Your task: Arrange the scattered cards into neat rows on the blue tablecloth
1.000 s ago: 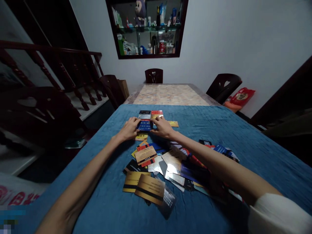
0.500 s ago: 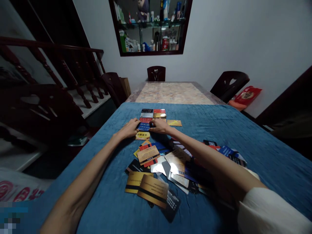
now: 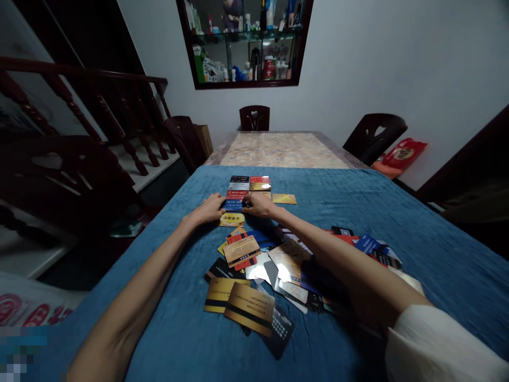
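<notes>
A blue card (image 3: 234, 206) lies flat on the cloth between my two hands, just below a red card (image 3: 237, 194). My left hand (image 3: 209, 208) holds the blue card's left edge with curled fingertips. At its right edge, my right hand (image 3: 259, 205) grips it with thumb and fingers bent together. Above sit a black-and-silver card pair (image 3: 239, 183) and a red-and-gold pair (image 3: 260, 183) in neat columns. Just under the blue card is a yellow card (image 3: 232, 218). A gold card (image 3: 284, 199) lies right of my right hand, whose fingers partly cover another card.
A loose heap of cards, with a gold card (image 3: 250, 309) on top, spreads nearer me. More cards, one blue (image 3: 368, 245), lie beyond my right forearm. A blue cloth (image 3: 167, 318) covers the table's near part. Chairs (image 3: 254, 118) stand around.
Both hands stay at the blue card with almost no movement. The whole view has shifted very slightly upward in the frame.
</notes>
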{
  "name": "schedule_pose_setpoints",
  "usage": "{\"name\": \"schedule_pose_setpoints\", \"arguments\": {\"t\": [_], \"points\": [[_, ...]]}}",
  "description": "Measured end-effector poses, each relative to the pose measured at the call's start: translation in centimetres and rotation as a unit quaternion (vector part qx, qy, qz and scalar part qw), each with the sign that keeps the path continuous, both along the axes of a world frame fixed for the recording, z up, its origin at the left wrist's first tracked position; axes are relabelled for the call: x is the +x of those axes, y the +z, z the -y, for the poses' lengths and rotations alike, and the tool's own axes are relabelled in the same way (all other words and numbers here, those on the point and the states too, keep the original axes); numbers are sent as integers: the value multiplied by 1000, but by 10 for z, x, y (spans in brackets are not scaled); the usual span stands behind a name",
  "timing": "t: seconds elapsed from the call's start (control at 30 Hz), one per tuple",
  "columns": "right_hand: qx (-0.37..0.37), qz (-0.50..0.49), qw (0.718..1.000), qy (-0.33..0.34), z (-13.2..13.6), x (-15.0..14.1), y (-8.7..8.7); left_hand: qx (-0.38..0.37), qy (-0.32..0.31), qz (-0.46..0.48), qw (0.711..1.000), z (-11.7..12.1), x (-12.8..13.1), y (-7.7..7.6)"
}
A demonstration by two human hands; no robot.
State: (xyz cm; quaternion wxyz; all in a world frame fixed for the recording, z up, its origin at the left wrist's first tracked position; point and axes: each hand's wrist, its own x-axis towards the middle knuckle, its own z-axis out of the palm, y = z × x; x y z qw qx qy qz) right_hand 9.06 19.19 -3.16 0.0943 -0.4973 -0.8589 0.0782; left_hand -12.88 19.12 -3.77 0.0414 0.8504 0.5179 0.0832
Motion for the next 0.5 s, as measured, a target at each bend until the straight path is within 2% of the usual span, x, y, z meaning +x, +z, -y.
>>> {"name": "schedule_pose_setpoints", "arguments": {"t": [0.5], "points": [[6, 0, 1000, -8, 7, -1, 3, 30, -21, -40, 999, 5, 4, 7]]}}
